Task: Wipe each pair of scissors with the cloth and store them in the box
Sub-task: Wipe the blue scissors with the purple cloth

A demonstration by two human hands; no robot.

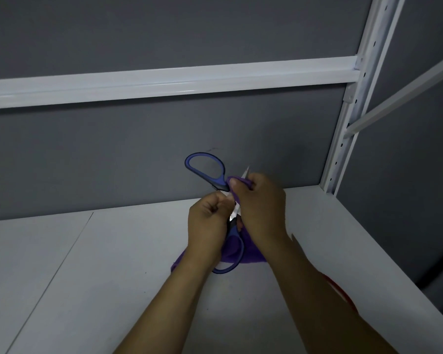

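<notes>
Both hands are up in front of the person, held above the white shelf [113, 264], working on one pair of blue-handled scissors [219, 182]. The scissors are spread wide open. One handle loop [189, 162] sticks up and to the left of the hands against the grey wall [113, 154], and the other loop [241, 251] hangs down below them.

The left hand [209, 223] is curled tight around the scissors close to the pivot, and its knuckles hide exactly where it grips. The right hand [262, 208] pinches a fold of the purple cloth [252, 249] round one blade, whose pale tip [246, 172] pokes out just above the fingers. The rest of the cloth droops under the two hands, behind the lower loop. Whether it touches the shelf I can't tell.

A white beam [164, 83] runs across the wall higher up and meets a perforated white upright [343, 139] on the right. Near the shelf's right edge, something red and white [342, 290] peeks out from behind the right forearm, too hidden to make out.
</notes>
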